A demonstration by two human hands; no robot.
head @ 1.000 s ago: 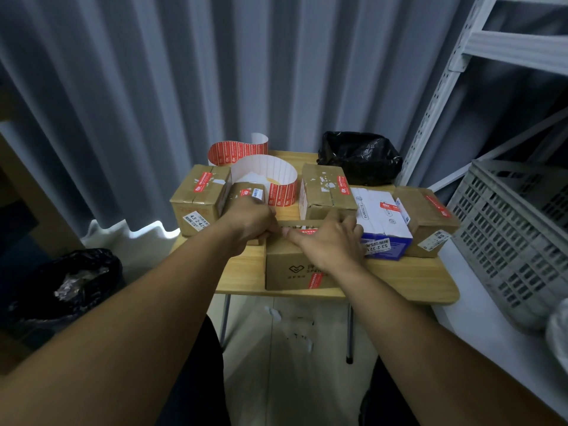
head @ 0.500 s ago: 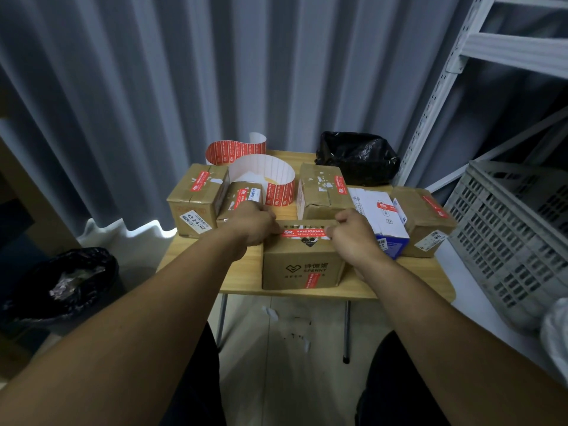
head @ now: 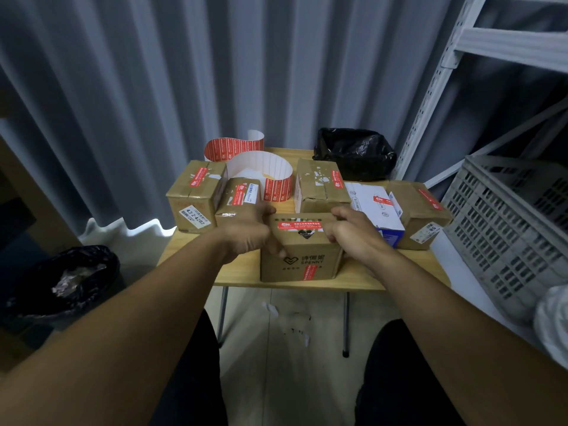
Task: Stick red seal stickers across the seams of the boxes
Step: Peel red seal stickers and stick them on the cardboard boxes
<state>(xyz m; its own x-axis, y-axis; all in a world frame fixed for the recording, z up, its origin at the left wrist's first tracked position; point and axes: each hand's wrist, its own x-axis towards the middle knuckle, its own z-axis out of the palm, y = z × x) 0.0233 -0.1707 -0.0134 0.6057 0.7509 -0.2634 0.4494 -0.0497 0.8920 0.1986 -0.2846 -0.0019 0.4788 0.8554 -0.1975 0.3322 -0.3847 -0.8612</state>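
Note:
A brown cardboard box point(head: 302, 259) printed SPENNY stands at the front edge of the small wooden table point(head: 239, 272). A red seal sticker point(head: 299, 226) lies across its top, and another red sticker point(head: 308, 274) crosses its lower front. My left hand point(head: 250, 230) grips the box's left side, thumb on the front face. My right hand point(head: 353, 233) grips the right top corner. A curled strip of red seal stickers point(head: 270, 179) on white backing sits behind the box.
Several sealed boxes ring the back: a brown one point(head: 193, 195) at left, a small one point(head: 238, 198), a brown one point(head: 321, 186) in the middle, a white-blue one point(head: 376, 207), a brown one point(head: 422, 213) at right. Black bags point(head: 353, 153) point(head: 61, 281), grey crate point(head: 507, 229), white shelf frame point(head: 430, 96).
My right hand slid off the sticker on the box top to the right corner. My left hand dropped to the box's left side. The sticker now lies flat and uncovered.

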